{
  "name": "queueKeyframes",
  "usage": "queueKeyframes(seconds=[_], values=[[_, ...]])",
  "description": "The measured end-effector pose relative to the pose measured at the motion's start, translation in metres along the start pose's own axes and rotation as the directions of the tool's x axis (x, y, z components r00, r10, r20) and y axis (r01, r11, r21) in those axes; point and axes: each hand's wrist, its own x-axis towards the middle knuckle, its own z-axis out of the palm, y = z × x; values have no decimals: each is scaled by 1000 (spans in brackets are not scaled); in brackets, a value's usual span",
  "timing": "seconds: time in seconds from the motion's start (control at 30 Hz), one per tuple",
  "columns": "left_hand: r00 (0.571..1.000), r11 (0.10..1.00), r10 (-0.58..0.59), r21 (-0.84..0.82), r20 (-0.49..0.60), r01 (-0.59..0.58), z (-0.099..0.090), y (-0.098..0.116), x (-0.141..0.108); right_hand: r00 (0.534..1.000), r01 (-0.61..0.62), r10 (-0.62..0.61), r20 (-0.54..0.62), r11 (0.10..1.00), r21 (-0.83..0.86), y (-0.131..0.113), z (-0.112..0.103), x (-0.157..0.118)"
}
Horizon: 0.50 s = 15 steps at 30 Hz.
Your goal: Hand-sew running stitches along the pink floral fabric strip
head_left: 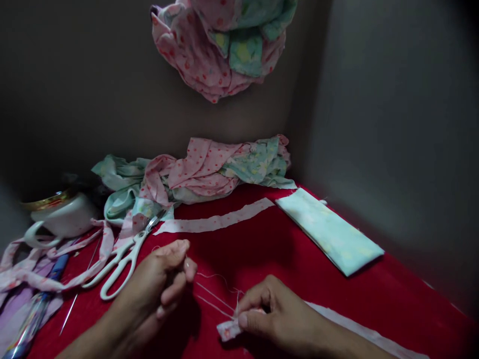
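My right hand [275,314] is closed in a pinch on a small pink printed fabric strip [227,331], whose end sticks out to the left of the fingertips. Light sewing thread [215,295] runs in several strands from the strip toward my left hand [170,281]. The fingers of that hand are curled and closed on the thread; whether a needle is among them, I cannot make out. White-handled scissors [129,259] lie just left of my left hand, blades pointing away. Beyond both hands a flat pale pink strip [220,222] rests on the red cloth [239,254].
Pink and green fabric [209,169] is heaped at the back, with more fabric [224,55] hanging above. A folded mint cloth [331,232] lies right. A white cup [65,219], a thin metal rod [75,304] and pens [37,314] are left. Grey walls close in behind and right.
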Motion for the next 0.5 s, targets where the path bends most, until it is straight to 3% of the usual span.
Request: queueKeyframes(seconds=[0.1,0.17,0.2,0.27,0.33,0.37,0.4,0.43,0.5], values=[[985,995,97,-4,-144,-98,-16,24,3,998,-43,42,40,999,8,4,-1,0],[943,976,217,20,-252,-219,-30,41,6,996,-58,59,59,998,-20,5,-3,-1],[900,954,295,55,-322,-293,-38,49,8,996,-64,67,60,997,-46,5,-4,-1],[761,892,449,191,-468,-410,-53,61,14,994,-71,76,72,995,-77,5,-6,-1],[620,833,553,366,-557,-414,-65,69,20,994,-74,79,74,995,-74,5,-7,-1],[582,810,584,446,-565,-381,-69,70,24,993,-84,89,71,994,-72,5,-8,-1],[581,791,601,512,-549,-335,-70,69,26,993,-97,102,67,993,-72,5,-8,-1],[618,773,602,563,-506,-291,-70,67,28,991,-111,116,62,991,-76,5,-8,-1],[760,731,551,638,-344,-241,-61,55,28,989,-124,130,67,988,-91,6,-7,-1]])
